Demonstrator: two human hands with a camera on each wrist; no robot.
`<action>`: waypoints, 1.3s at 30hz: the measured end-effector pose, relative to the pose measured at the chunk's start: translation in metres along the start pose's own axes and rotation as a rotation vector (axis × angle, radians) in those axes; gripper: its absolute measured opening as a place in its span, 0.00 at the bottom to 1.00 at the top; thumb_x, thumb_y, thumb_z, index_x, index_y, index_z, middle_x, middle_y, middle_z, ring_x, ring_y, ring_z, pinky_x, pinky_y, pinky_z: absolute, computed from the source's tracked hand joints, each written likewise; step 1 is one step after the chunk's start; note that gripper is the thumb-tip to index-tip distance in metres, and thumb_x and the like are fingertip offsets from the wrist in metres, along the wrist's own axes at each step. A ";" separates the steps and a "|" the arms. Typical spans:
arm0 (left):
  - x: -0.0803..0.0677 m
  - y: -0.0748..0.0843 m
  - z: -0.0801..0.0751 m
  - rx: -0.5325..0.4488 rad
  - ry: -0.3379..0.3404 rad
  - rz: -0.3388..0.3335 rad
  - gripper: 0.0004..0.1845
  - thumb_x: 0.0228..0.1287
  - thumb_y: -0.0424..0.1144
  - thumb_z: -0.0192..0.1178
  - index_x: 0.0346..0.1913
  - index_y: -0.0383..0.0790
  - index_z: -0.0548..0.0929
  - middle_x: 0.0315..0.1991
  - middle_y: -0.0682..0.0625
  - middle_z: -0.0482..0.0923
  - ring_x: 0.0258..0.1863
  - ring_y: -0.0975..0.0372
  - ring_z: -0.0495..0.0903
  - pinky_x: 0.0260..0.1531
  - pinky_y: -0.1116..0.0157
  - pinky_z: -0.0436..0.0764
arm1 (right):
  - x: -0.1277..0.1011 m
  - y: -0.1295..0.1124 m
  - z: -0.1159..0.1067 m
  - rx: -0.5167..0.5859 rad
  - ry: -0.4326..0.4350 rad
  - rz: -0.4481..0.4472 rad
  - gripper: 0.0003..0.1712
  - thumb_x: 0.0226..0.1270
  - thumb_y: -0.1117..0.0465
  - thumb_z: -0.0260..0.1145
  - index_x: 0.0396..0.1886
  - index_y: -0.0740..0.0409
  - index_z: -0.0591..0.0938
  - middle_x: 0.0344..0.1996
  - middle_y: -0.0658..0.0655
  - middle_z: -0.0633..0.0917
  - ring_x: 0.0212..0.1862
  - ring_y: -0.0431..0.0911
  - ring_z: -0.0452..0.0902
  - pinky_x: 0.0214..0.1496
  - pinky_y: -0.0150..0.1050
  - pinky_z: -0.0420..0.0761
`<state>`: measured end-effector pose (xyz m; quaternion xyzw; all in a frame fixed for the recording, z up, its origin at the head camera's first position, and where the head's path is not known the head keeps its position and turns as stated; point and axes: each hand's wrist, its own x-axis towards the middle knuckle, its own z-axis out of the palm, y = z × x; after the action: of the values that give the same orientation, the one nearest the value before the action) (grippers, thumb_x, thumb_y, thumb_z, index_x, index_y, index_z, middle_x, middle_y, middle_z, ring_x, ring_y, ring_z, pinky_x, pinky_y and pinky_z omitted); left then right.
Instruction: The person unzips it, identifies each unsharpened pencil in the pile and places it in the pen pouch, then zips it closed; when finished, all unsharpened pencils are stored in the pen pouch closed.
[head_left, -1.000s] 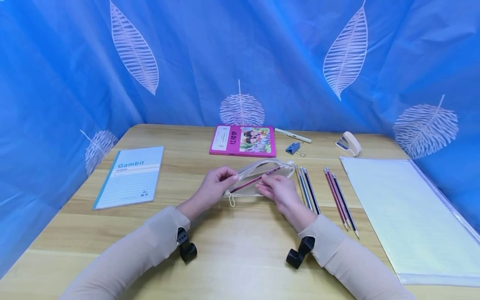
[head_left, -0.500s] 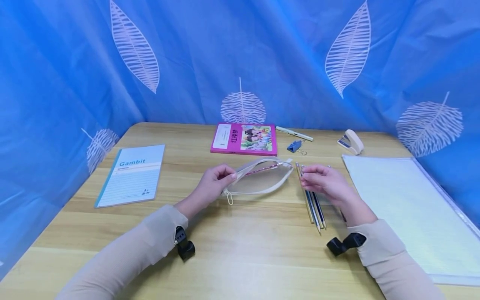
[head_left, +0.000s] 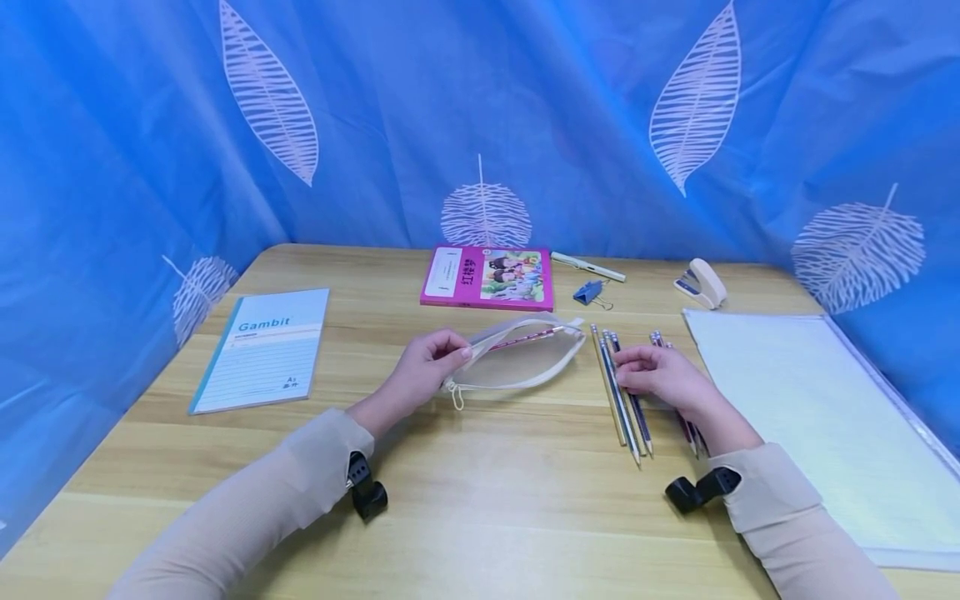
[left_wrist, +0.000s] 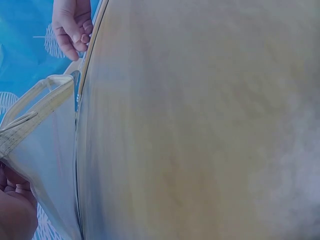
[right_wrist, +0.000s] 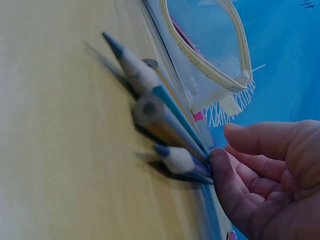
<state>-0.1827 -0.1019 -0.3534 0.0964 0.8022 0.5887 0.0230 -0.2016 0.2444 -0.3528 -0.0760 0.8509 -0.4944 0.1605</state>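
Our left hand (head_left: 423, 367) pinched the left end of an open cream pouch (head_left: 517, 362) lying mid-table; one red pencil (head_left: 528, 337) lay inside it. Just right of the pouch, our right hand's (head_left: 660, 375) relaxed fingertips touched a row of loose pencils (head_left: 621, 392).

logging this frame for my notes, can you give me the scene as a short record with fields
left hand: left hand pinches the open edge of the pencil pouch
in pouch: one red pencil
right hand: right hand rests fingertips on the three loose pencils
further right: more pencils, partly under the wrist
far edge: pink book, binder clip, stapler
left side: Gambit notebook
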 end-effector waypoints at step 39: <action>-0.001 0.002 -0.001 -0.010 0.009 -0.028 0.06 0.65 0.35 0.55 0.38 0.36 0.80 0.27 0.49 0.73 0.23 0.61 0.67 0.21 0.71 0.68 | 0.009 -0.012 -0.008 -0.612 0.024 0.099 0.36 0.49 0.58 0.69 0.58 0.68 0.70 0.21 0.53 0.79 0.25 0.43 0.74 0.32 0.39 0.72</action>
<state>-0.1813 -0.1022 -0.3513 0.0822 0.8006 0.5929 0.0280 -0.2135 0.2421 -0.3404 -0.0731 0.9648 -0.2077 0.1440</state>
